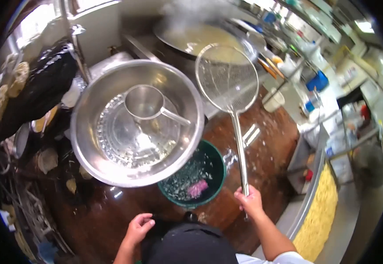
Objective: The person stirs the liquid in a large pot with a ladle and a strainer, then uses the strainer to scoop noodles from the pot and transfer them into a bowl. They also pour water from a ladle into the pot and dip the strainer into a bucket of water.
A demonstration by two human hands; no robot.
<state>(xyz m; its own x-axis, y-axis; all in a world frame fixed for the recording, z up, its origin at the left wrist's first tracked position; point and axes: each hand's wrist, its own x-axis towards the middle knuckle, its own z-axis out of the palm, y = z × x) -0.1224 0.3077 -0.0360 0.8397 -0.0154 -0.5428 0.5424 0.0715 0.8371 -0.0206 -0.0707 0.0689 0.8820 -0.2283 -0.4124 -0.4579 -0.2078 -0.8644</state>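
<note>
My right hand is closed around the long metal handle of a mesh strainer. The strainer's round basket is raised near the front edge of a steaming wok. Low in front of my body, my left hand holds nothing, its fingers loosely bent and the thumb apart. Ahead of it stands a wide steel basin with a little clear liquid in it. A steel dipper with a short handle is inside the basin. Partly under the basin's rim, a green bucket contains water and a pink cloth-like bundle.
A large wok of pale liquid steams at the back. The brown floor looks wet. On the right, a metal-edged tray holds a yellow mass, near a white container. Black sheeting and utensils crowd the left.
</note>
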